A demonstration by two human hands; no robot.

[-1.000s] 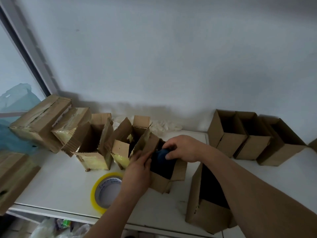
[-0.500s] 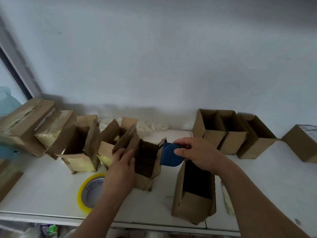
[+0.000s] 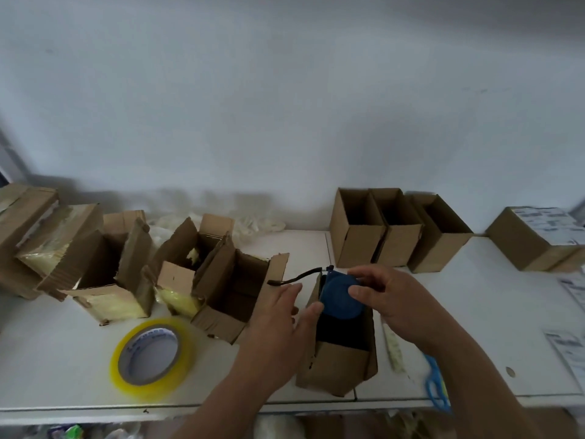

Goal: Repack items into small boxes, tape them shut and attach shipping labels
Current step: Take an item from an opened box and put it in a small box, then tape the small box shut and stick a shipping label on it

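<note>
Both hands now meet at the blue item, carried across from the torn box, right hand fingers pinching, left hand fingers loosely touching, above the small box.

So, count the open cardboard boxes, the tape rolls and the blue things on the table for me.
Open cardboard boxes: 7
Tape rolls: 1
Blue things: 2 (round item, scissors)
Total: 10

Blue round case pinched in right hand over open box; left hand steadying the box's rim; tape roll well left of the grip.
</note>
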